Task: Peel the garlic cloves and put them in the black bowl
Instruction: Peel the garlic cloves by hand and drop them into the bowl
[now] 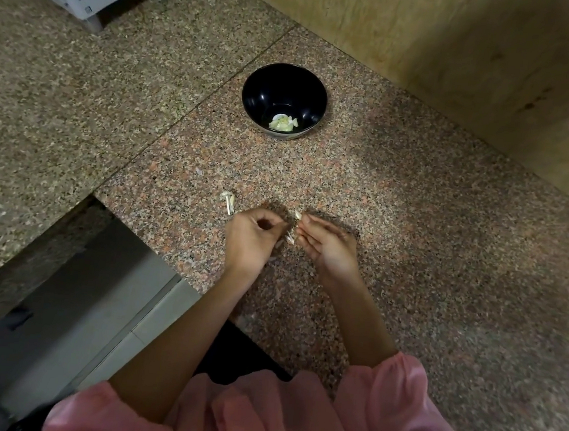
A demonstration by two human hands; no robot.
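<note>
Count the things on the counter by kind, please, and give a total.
Black bowl: 1
Pile of peeled garlic cloves in the bowl: 1
Garlic clove held between the left hand and right hand: 1
Garlic stem scrap: 1
Total: 4

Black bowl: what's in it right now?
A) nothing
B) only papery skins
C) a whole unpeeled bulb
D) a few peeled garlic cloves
D: a small cluster of pale peeled garlic cloves sits at the bottom of the black bowl, while both hands work on another clove nearer the person.
</note>
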